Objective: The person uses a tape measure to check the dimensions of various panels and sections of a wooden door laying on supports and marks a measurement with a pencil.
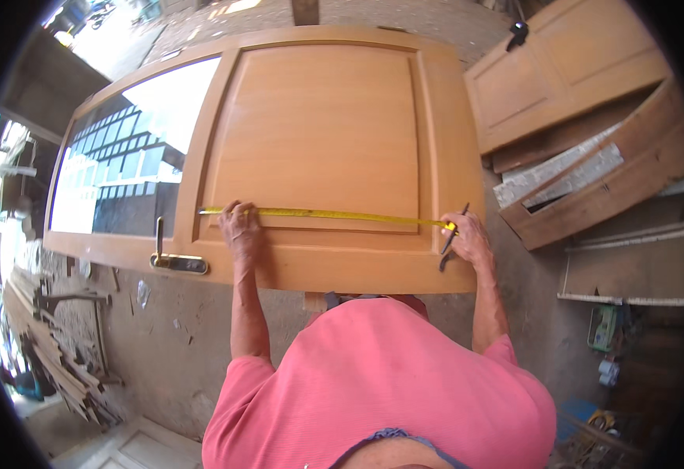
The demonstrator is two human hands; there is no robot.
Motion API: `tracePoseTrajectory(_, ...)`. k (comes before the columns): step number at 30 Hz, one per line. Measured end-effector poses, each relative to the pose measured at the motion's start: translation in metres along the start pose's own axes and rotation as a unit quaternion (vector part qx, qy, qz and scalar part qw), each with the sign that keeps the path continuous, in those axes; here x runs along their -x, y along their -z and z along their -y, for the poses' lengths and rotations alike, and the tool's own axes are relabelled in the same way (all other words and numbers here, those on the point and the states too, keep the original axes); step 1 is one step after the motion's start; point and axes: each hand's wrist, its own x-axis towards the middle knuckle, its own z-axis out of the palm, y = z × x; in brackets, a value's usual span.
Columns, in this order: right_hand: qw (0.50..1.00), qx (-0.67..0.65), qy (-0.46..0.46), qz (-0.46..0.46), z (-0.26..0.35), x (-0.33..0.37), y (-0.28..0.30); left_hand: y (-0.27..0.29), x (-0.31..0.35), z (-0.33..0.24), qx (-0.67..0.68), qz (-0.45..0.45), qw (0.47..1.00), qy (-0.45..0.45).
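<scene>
A wooden door (318,133) lies flat in front of me, with a raised panel and a glass pane (123,156) on its left part. A yellow tape measure (342,215) is stretched across the panel from left to right. Near its left end, my left hand (240,228) is closed on the blade, pressing it to the wood. At the blade's other end my right hand (471,236) grips the tape measure's body, mostly hidden by the fingers. A thin dark pen or pencil (454,228) sticks out of that same hand.
A door handle with its plate (177,263) sits on the near edge, left of my left hand. Another wooden door (569,62) and loose boards (600,176) lie at the right. Timber strips (52,344) are stacked at the lower left, and a white panel (146,445) lies below.
</scene>
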Motion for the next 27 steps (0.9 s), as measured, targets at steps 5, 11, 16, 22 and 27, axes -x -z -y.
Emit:
tracePoseTrajectory(5, 1.000, -0.021, -0.013, -0.017, -0.007, 0.009, -0.001, -0.007, -0.010, -0.003, -0.005, 0.028, 0.999, -0.032)
tracePoseTrajectory(11, 0.999, -0.017, -0.019, -0.023, -0.011, 0.012, -0.006, -0.009, -0.009, 0.002, -0.001, 0.029, 0.999, -0.036)
tracePoseTrajectory(16, 0.999, -0.012, -0.031, -0.017, -0.007, 0.012, -0.001, -0.013, -0.010, 0.004, 0.004, 0.033, 0.999, -0.027)
tracePoseTrajectory(22, 0.999, -0.008, -0.032, 0.003, 0.006, 0.002, 0.001, -0.003, -0.004, 0.006, 0.011, 0.018, 1.000, -0.013)
tracePoseTrajectory(27, 1.000, -0.018, -0.009, -0.004, -0.016, 0.008, -0.005, -0.005, -0.011, -0.014, 0.036, 0.011, 0.999, 0.003)
